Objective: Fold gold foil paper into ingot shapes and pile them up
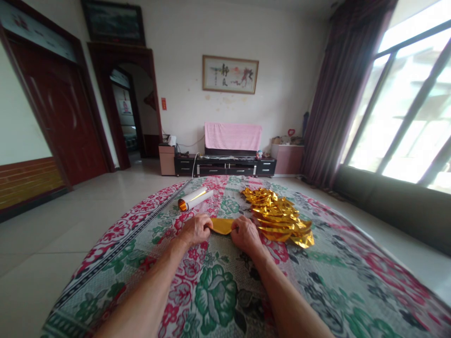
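Between my two hands a small piece of gold foil (pixel 221 226) is held near the middle of the patterned cloth. The fingers of my left hand (pixel 197 229) are closed on its left end. At its right end my right hand (pixel 245 233) pinches the foil with curled fingers. The lower edge of the piece bulges down between the hands. Just right of my right hand lies a long heap of crumpled gold foil pieces (pixel 278 215). Beyond my left hand is a white roll (pixel 197 198) with gold showing inside its end.
A round table with a floral cloth (pixel 141 263) fills the foreground. Behind it stand a low black cabinet (pixel 225 168) and a screen under a pink cloth (pixel 233 137). Doors are on the left; a curtain (pixel 331 94) and windows are on the right.
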Motion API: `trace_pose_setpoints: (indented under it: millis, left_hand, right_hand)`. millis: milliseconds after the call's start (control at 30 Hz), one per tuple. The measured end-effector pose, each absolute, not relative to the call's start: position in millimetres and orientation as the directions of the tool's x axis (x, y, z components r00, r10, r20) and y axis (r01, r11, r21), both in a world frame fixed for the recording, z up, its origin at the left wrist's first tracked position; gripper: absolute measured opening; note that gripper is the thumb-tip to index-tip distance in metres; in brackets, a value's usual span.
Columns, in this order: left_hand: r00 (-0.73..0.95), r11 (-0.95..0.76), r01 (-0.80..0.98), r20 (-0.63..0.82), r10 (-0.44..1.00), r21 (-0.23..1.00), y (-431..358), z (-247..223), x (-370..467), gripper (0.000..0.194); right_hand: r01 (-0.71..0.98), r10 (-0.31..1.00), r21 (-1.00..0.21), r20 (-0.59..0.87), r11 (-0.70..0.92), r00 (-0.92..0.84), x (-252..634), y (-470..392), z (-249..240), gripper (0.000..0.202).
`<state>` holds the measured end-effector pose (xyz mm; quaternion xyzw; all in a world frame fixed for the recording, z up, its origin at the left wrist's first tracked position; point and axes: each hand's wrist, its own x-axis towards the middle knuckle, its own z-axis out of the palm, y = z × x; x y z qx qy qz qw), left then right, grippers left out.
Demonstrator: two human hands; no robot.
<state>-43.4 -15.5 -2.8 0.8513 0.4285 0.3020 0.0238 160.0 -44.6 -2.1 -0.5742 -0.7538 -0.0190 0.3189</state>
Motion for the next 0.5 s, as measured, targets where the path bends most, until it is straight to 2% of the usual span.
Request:
trace_pose_setpoints:
  millis: [233, 500]
  left_hand:
    - [0.401, -0.611, 0.685, 0.494, 0.771, 0.397, -12.3, -1.7, -43.4, 0.02]
    - [0.241, -0.465, 0.74, 0.453, 0.858, 0.487, -9.2, -2.8, -34.3, 0.029]
  right_hand:
    - [0.875, 0.851, -0.37, 0.518, 0.312, -0.084, 160.8, -42.0, -3.1, 0.018]
    - [0.879, 0.853, -0.398, 0.522, 0.264, -0.02, 157.6, -39.0, -0.4, 0.021]
